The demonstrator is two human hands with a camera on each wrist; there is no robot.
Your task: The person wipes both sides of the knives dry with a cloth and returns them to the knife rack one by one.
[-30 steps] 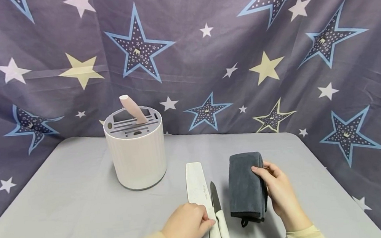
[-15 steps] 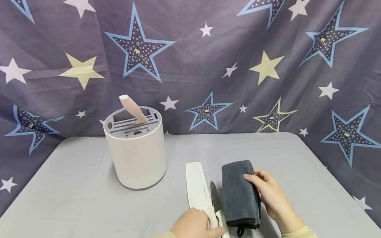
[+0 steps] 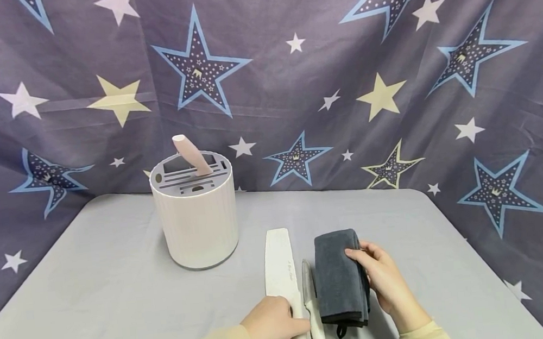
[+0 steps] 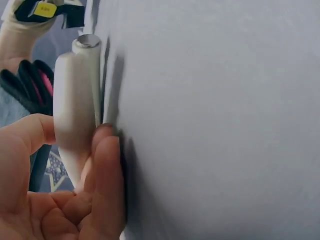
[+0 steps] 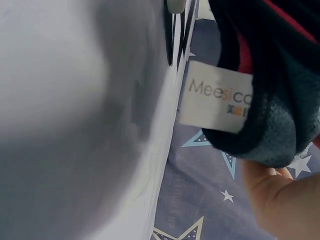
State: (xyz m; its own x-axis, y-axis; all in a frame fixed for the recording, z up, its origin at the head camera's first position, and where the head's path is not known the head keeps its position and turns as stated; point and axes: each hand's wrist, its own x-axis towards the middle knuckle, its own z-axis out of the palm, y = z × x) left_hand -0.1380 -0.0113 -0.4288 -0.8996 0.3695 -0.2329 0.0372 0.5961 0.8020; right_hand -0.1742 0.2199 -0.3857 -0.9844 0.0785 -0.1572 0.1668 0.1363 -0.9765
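My left hand holds the white handle of a broad-bladed kitchen knife, whose pale blade points away from me. In the left wrist view, thumb and fingers lie around that handle. Just right of it is a smaller knife, its white handle toward me, with a narrow gap between the two. My right hand grips a folded dark grey towel by its right edge, beside the small knife. The right wrist view shows the towel's black trim and a white label.
A white round knife block stands on the grey tabletop, back left. One pink handle sticks up from its slotted top. Behind the table hangs a star-patterned curtain.
The towel has come left and nearer to me in my right hand. My left hand has closed around the broad knife's handle, and the small knife now lies slightly apart from it.
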